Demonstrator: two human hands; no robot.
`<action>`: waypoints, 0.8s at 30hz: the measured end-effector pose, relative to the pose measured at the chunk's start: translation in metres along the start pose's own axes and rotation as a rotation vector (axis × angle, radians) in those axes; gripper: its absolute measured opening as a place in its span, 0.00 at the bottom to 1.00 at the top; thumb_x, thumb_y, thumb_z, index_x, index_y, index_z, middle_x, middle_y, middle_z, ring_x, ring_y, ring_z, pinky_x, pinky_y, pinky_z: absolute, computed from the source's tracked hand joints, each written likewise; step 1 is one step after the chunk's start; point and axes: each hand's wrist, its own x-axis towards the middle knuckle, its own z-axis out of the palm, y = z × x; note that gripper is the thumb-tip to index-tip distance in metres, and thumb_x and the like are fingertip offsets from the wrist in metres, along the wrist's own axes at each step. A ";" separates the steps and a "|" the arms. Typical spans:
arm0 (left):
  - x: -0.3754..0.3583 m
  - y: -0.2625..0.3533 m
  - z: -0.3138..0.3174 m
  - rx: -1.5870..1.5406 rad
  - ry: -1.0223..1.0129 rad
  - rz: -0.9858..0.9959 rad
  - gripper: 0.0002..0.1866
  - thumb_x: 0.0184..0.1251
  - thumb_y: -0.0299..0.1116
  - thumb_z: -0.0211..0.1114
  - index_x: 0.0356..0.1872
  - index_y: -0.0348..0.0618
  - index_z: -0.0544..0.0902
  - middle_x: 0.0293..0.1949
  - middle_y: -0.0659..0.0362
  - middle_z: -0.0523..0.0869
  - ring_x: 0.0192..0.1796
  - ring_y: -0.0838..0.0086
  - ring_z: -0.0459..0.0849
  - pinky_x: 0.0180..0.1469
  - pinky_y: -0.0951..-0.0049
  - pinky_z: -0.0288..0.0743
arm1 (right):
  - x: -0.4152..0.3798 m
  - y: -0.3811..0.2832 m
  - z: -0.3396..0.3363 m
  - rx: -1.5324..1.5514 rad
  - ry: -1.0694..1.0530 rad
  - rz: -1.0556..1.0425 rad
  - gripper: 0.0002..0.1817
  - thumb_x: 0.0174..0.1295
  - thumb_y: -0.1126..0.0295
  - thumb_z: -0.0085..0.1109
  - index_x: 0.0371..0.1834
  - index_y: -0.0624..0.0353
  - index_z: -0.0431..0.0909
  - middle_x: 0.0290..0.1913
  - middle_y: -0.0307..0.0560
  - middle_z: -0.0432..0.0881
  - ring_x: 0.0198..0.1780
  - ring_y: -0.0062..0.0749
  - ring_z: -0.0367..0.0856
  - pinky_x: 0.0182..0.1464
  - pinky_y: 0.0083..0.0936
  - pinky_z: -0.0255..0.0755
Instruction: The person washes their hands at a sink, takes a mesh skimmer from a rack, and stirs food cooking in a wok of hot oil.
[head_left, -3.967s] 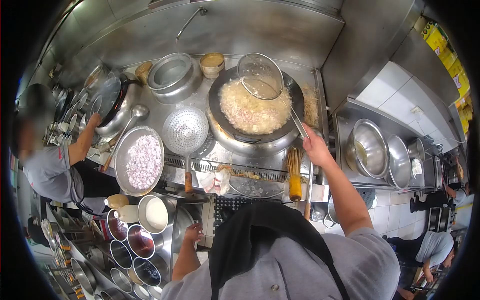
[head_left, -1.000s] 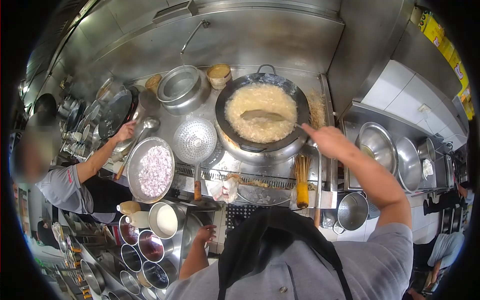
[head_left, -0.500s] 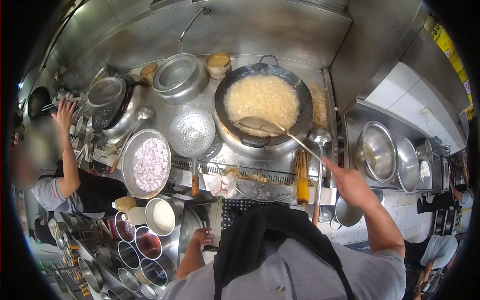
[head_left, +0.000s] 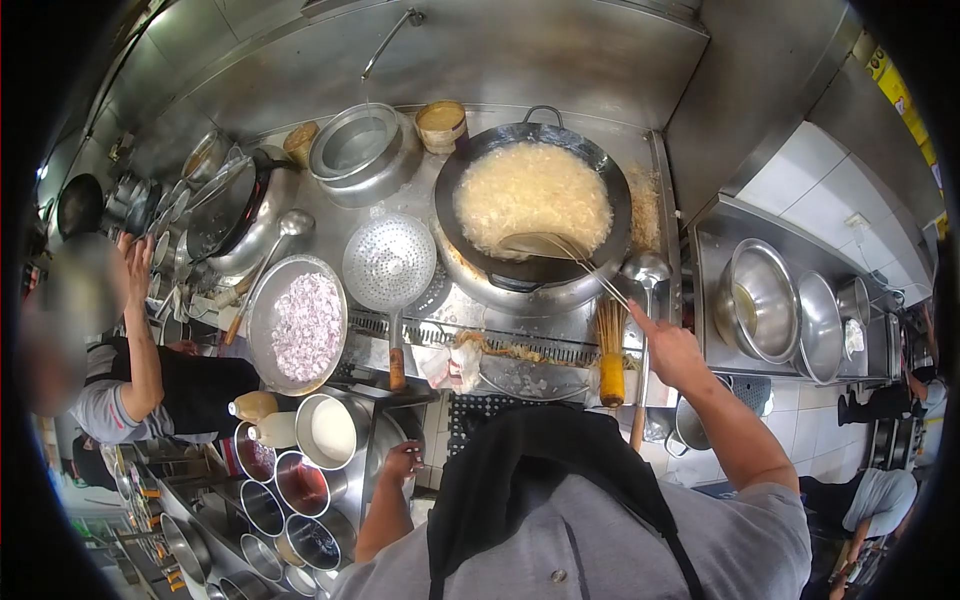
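My right hand [head_left: 668, 350] is closed round the long thin handle of a wire skimmer [head_left: 540, 245]. The skimmer's round head lies tilted at the near edge of the frothy, pale yellow contents [head_left: 530, 190] of a large black wok [head_left: 450, 215]. What is cooking under the foam cannot be made out. My left hand [head_left: 403, 458] hangs low beside the counter corner, its fingers loosely bent and slightly apart, with nothing visible in it. Near my right hand are a ladle [head_left: 647, 268] and a bamboo wok brush [head_left: 611, 360] with a yellow grip.
A perforated ladle [head_left: 390, 262] lies left of the wok, beside a bowl of chopped pinkish-white pieces [head_left: 308, 325]. Behind stands a lidded metal pot [head_left: 358, 150] under a tap [head_left: 390, 45]. Steel bowls [head_left: 757, 300] sit at right. A co-worker's raised hand [head_left: 135, 265] shows at left.
My right hand has moved slightly up and left, and the skimmer head has shifted right along the wok's near side. The co-worker's raised hand has lowered a little. My left hand stays low.
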 end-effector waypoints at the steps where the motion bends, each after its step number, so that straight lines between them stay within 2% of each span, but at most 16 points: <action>1: 0.006 -0.008 -0.002 -0.009 -0.014 -0.007 0.18 0.64 0.23 0.52 0.53 0.52 0.81 0.41 0.62 0.84 0.31 0.76 0.83 0.27 0.73 0.72 | 0.005 0.004 0.007 -0.002 0.014 -0.001 0.43 0.51 0.81 0.50 0.75 0.48 0.53 0.35 0.59 0.81 0.34 0.53 0.83 0.38 0.44 0.77; 3: 0.015 -0.024 -0.004 -0.029 -0.040 -0.022 0.17 0.64 0.24 0.53 0.51 0.50 0.81 0.42 0.62 0.84 0.32 0.76 0.84 0.28 0.72 0.73 | 0.011 0.010 0.018 0.036 0.050 -0.012 0.43 0.52 0.81 0.49 0.75 0.48 0.53 0.36 0.61 0.81 0.35 0.55 0.82 0.39 0.45 0.77; 6: -0.030 0.014 -0.001 0.253 -0.142 0.089 0.15 0.64 0.26 0.56 0.50 0.47 0.82 0.39 0.63 0.85 0.32 0.75 0.84 0.30 0.73 0.74 | 0.016 0.015 0.013 0.142 0.083 0.002 0.42 0.53 0.81 0.46 0.75 0.48 0.53 0.39 0.64 0.81 0.36 0.58 0.81 0.42 0.47 0.76; 8: -0.088 0.062 -0.003 -0.108 -0.088 0.347 0.14 0.64 0.28 0.57 0.50 0.44 0.82 0.34 0.63 0.85 0.31 0.76 0.83 0.32 0.75 0.73 | 0.004 0.012 -0.014 0.204 0.041 0.075 0.40 0.54 0.81 0.44 0.75 0.48 0.54 0.40 0.66 0.81 0.37 0.60 0.81 0.45 0.47 0.75; 10: -0.131 0.114 -0.032 -0.146 0.108 0.707 0.15 0.66 0.28 0.55 0.52 0.40 0.80 0.32 0.62 0.82 0.30 0.78 0.79 0.32 0.77 0.71 | 0.004 0.032 -0.025 0.387 0.258 -0.067 0.37 0.57 0.81 0.42 0.74 0.50 0.57 0.41 0.68 0.81 0.40 0.61 0.81 0.48 0.45 0.74; 12: -0.173 0.167 -0.057 -0.183 0.407 1.045 0.17 0.69 0.29 0.54 0.56 0.36 0.76 0.29 0.62 0.77 0.28 0.81 0.74 0.31 0.79 0.69 | 0.013 0.032 -0.056 0.613 0.223 0.127 0.33 0.60 0.80 0.41 0.73 0.52 0.59 0.44 0.67 0.81 0.44 0.61 0.80 0.51 0.44 0.73; 13: -0.183 0.193 -0.062 -0.406 0.552 1.126 0.21 0.69 0.31 0.57 0.62 0.37 0.72 0.26 0.63 0.74 0.28 0.81 0.73 0.31 0.78 0.69 | 0.034 0.053 -0.045 0.476 0.421 -0.028 0.33 0.61 0.79 0.41 0.73 0.53 0.58 0.45 0.69 0.80 0.46 0.61 0.80 0.52 0.44 0.71; 14: -0.196 0.214 -0.069 -0.465 0.648 1.148 0.28 0.68 0.31 0.61 0.68 0.41 0.65 0.31 0.61 0.76 0.31 0.79 0.75 0.33 0.76 0.71 | 0.057 0.074 -0.030 0.341 0.624 -0.175 0.32 0.61 0.78 0.42 0.73 0.54 0.58 0.46 0.70 0.79 0.47 0.61 0.79 0.53 0.44 0.70; 16: -0.189 0.250 -0.085 -0.690 0.652 1.169 0.33 0.67 0.32 0.62 0.71 0.43 0.59 0.37 0.60 0.78 0.35 0.78 0.76 0.35 0.74 0.73 | 0.085 0.085 -0.028 0.461 0.472 -0.002 0.32 0.62 0.80 0.39 0.73 0.58 0.57 0.59 0.66 0.73 0.58 0.57 0.74 0.60 0.40 0.66; 17: -0.180 0.261 -0.092 -0.771 0.567 1.129 0.34 0.67 0.33 0.62 0.71 0.44 0.57 0.40 0.60 0.77 0.36 0.78 0.77 0.36 0.75 0.74 | 0.095 0.088 -0.028 0.514 0.398 0.094 0.32 0.62 0.81 0.38 0.73 0.59 0.57 0.66 0.64 0.69 0.64 0.55 0.72 0.64 0.38 0.64; 18: -0.170 0.271 -0.098 -0.848 0.475 1.086 0.35 0.67 0.34 0.63 0.72 0.45 0.56 0.43 0.59 0.77 0.37 0.77 0.77 0.36 0.75 0.74 | 0.103 0.089 -0.023 0.491 0.396 0.121 0.32 0.62 0.80 0.39 0.73 0.58 0.57 0.60 0.67 0.72 0.60 0.57 0.73 0.61 0.40 0.66; 20: -0.157 0.287 -0.094 -0.882 0.479 1.096 0.35 0.68 0.37 0.63 0.72 0.52 0.55 0.46 0.59 0.76 0.38 0.77 0.77 0.38 0.72 0.75 | 0.117 0.090 -0.009 0.445 0.395 0.183 0.32 0.62 0.78 0.40 0.73 0.56 0.56 0.49 0.72 0.78 0.52 0.62 0.77 0.55 0.44 0.70; 23: -0.137 0.303 -0.092 -0.901 0.453 1.170 0.36 0.68 0.38 0.63 0.72 0.60 0.54 0.47 0.60 0.75 0.40 0.77 0.76 0.41 0.68 0.74 | 0.118 0.085 0.015 0.428 0.420 0.202 0.32 0.61 0.78 0.39 0.73 0.55 0.58 0.48 0.72 0.78 0.51 0.63 0.77 0.53 0.47 0.70; 24: -0.129 0.307 -0.096 -0.904 0.427 1.177 0.35 0.68 0.37 0.63 0.72 0.58 0.54 0.47 0.61 0.75 0.39 0.77 0.75 0.41 0.68 0.73 | 0.120 0.087 0.026 0.463 0.432 0.175 0.31 0.61 0.77 0.40 0.72 0.54 0.59 0.48 0.72 0.78 0.50 0.64 0.78 0.52 0.48 0.70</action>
